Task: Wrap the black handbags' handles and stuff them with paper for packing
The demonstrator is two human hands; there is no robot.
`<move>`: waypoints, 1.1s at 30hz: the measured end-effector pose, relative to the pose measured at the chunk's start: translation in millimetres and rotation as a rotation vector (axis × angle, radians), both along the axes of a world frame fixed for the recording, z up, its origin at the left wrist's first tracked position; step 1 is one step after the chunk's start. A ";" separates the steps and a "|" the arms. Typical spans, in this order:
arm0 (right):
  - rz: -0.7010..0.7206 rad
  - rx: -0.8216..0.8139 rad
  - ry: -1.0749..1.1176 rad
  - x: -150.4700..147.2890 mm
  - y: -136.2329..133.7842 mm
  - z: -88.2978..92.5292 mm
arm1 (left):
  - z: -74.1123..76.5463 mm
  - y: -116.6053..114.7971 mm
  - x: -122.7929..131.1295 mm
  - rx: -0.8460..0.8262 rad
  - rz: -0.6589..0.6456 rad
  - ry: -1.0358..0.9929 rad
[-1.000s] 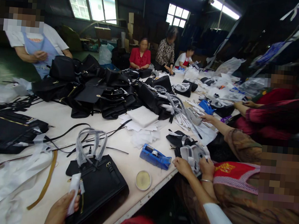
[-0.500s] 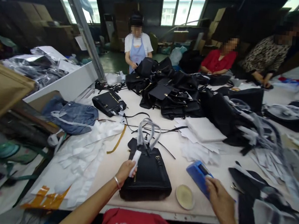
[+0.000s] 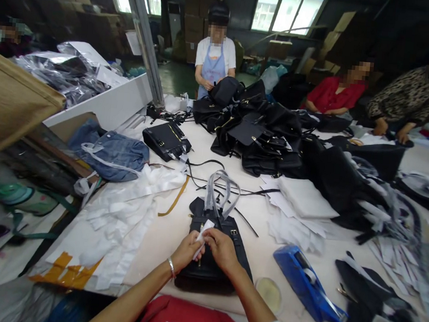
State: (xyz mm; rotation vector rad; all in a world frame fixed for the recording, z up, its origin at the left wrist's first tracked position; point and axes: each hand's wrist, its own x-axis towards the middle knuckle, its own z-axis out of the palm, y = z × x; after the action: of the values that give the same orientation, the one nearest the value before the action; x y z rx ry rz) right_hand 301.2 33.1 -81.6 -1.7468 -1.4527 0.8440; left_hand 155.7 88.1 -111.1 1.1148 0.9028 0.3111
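Note:
A black handbag (image 3: 211, 266) lies flat on the white table (image 3: 162, 241) in front of me, its handles (image 3: 219, 191) wrapped in clear film. Both my hands meet over the bag's front. My left hand (image 3: 187, 251) pinches a small white paper strip (image 3: 204, 229). My right hand (image 3: 223, 249) is closed on the same strip from the other side. A blue tape dispenser (image 3: 307, 284) lies to the right of my right arm, with a small round dish (image 3: 269, 293) beside it.
A heap of black bags (image 3: 262, 135) fills the table's middle. White foam sheets (image 3: 301, 198) and paper strips (image 3: 120, 213) lie around. A denim bag (image 3: 112, 152) sits at the left. Other people work at the far and right sides. A white shelf (image 3: 106, 106) stands to the left.
My right hand left the blue tape dispenser and came over to the bag, joining my left hand on the white strip. The view turned slightly left.

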 end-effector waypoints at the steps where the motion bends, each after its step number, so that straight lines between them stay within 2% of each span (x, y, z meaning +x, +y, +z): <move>1: 0.011 -0.013 -0.031 1.7 0.7 0.2 | 1.2 0.5 -0.8 -0.002 -0.014 -0.008; 4: -0.018 -0.068 -0.025 4.8 2.4 -2.7 | 4.8 2.0 -1.9 0.005 -0.054 -0.032; 7: -0.098 -0.103 0.172 4.4 3.6 -11.3 | 6.1 3.0 1.4 0.026 -0.066 -0.016; 10: -0.189 -0.130 0.380 1.6 3.9 -19.5 | 5.8 4.1 8.6 0.045 -0.024 0.060; 12: -0.241 -0.125 0.429 -0.8 4.2 -23.3 | 6.1 5.7 12.8 0.022 0.026 0.095; 15: -0.242 -0.124 0.469 -5.3 6.0 -28.2 | 7.7 10.6 13.4 -0.136 0.054 0.024; 18: -0.193 -0.109 0.469 -12.1 9.6 -33.3 | 9.2 19.7 7.0 -0.402 0.003 -0.116; 21: -0.163 -0.071 0.404 -14.8 13.9 -37.3 | 9.9 31.1 0.4 -0.655 -0.087 -0.176; 24: -0.038 -0.068 0.252 1.0 16.2 -40.5 | 10.1 39.4 -1.7 -0.777 -0.142 -0.189; 26: 0.034 -0.094 0.104 25.5 14.8 -42.9 | 9.2 40.8 -1.2 -0.768 -0.136 -0.184; 27: 0.017 -0.119 0.036 40.8 12.9 -44.3 | 8.3 40.3 -0.7 -0.736 -0.120 -0.171; 31: -0.323 -0.275 -0.190 99.5 -1.8 -50.4 | 1.6 34.3 0.5 -0.451 -0.007 0.010; 33: -0.362 -0.377 -0.283 112.8 -10.2 -53.1 | -2.1 32.6 1.1 -0.257 0.008 0.175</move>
State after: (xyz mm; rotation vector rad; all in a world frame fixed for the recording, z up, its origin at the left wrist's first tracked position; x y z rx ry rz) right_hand 413.9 22.9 -134.7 -2.4053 -1.1369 0.7288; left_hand 156.8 120.7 -113.2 0.9101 1.0700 0.1004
